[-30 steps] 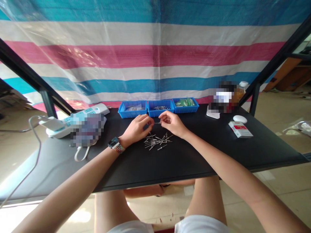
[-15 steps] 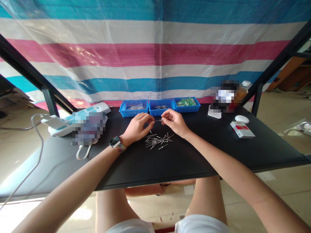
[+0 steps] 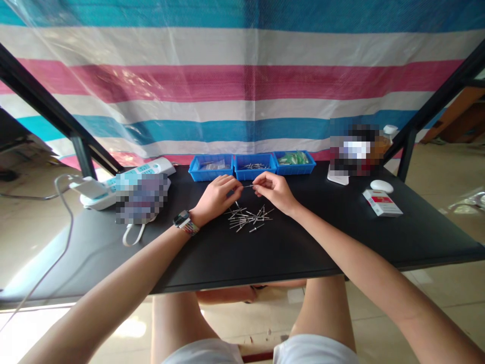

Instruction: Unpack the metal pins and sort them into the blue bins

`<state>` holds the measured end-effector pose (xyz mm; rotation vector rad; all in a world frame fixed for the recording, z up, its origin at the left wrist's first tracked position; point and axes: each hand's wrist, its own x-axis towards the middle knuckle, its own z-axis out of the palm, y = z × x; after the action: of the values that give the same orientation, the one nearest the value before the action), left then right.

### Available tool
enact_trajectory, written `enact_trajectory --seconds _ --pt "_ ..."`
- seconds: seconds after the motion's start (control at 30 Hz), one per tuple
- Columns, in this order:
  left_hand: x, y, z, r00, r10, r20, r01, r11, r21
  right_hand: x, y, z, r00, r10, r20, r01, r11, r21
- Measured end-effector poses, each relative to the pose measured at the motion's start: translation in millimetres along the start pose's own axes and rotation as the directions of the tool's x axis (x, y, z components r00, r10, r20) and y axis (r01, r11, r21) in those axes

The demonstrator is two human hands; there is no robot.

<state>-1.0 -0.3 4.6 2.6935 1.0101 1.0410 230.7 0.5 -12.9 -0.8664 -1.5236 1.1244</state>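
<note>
White plastic, a long flat power strip [image 3: 109, 186] lies by the black bench's [image 3: 265, 258] back left corner. From my remote view, the watch-wearing left hand [image 3: 220, 196] pinches one end of a thin silver metal pin [image 3: 248, 185]. I see similar loose pins [image 3: 250, 219] scattered nearer the front edge, three blue plastic trays [image 3: 254, 175] along the back edge. The right hand [image 3: 276, 192] pinches the pin's other end. A red-and-white box [image 3: 382, 203] lies towards the right edge.
</note>
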Motion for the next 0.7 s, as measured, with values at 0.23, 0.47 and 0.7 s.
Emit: enact_trajectory --seconds 0.23,0.47,0.7 --pt "-1.4 -0.8 2.0 0.980 -0.191 -0.061 0.174 0.961 -0.215 12.9 -0.1 -3.0 0.993 -0.076 -0.089 0.064 0.989 -0.131" --pt "-1.3 -7.3 0.3 0.920 -0.365 -0.146 0.303 0.894 -0.329 27.0 1.3 -28.0 0.925 -0.355 -0.135 0.204 0.764 -0.612" --pt "-2.9 -13.2 4.4 0.901 -0.401 -0.163 0.319 0.870 -0.376 -0.2 -8.8 5.9 0.881 -0.224 0.417 0.444 0.694 -0.566"
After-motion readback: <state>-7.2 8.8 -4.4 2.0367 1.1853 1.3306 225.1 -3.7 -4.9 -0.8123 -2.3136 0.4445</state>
